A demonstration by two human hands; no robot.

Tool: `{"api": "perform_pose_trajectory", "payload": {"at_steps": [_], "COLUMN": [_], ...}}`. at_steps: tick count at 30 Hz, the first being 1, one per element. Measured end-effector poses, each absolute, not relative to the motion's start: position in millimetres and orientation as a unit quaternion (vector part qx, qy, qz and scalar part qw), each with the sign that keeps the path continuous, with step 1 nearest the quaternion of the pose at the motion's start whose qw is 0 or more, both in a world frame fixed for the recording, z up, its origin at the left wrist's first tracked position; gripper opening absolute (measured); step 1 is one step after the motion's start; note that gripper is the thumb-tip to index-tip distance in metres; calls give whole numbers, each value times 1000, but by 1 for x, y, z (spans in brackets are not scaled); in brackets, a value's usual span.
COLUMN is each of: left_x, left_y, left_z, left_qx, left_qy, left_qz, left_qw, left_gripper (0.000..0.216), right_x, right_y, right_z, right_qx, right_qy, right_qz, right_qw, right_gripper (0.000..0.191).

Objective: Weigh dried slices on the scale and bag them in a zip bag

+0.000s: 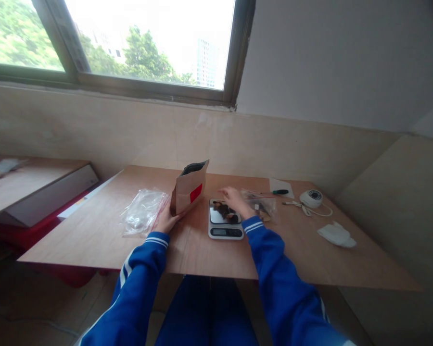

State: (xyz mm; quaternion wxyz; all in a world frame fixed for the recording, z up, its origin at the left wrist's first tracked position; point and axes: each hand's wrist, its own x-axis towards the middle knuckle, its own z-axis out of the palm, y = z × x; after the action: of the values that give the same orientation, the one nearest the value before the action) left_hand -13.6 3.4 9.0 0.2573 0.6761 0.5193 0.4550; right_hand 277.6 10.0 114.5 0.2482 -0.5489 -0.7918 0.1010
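Note:
My left hand point(167, 218) is closed around the lower left side of a brown kraft paper pouch point(184, 196). The pouch stands on the table with its top open, showing a dark lining and a red label. To its right is a white kitchen scale point(225, 233) with a mirror-like plate. Several dark brown dried pieces point(224, 211) lie on that plate. My right hand point(236, 199) hovers over the far side of the scale, fingers drawn together and pointing left towards the pouch. Whatever is between those fingertips is too small to make out.
Clear plastic bags point(142, 211) lie left of the pouch. Right of the scale are a zip bag with small pieces point(269, 209), a green-handled screwdriver point(280, 191), a white dome camera point(311, 198) with its cable, and a crumpled white bag point(336, 234). A wall borders the table's far edge.

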Motion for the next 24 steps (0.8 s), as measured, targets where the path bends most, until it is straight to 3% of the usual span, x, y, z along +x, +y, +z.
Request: {"api": "perform_pose_trajectory", "payload": {"at_steps": [5,11,16,24], "left_x": [-15,-13,-10,-15], "left_y": [7,5,-1,3], "left_z": [3,7,17,7], "left_qx": [680,679,688,692], "left_qy": [515,506,508,510], "left_qz": [464,473,465,461], "left_qw": [240,243,228,222], "left_gripper": [80,75,74,57], "right_x": [253,215,213,237], "right_y": [-7,-17,-25,-25], "right_z": [166,196,205,206], "right_qx": [-410,-328,-353,-433], "right_qy": [-791,-884,-852,-865], "right_qz": [94,36,-29,40], "right_qw": [444,332,386,250], "right_gripper": [30,25,22,30]}}
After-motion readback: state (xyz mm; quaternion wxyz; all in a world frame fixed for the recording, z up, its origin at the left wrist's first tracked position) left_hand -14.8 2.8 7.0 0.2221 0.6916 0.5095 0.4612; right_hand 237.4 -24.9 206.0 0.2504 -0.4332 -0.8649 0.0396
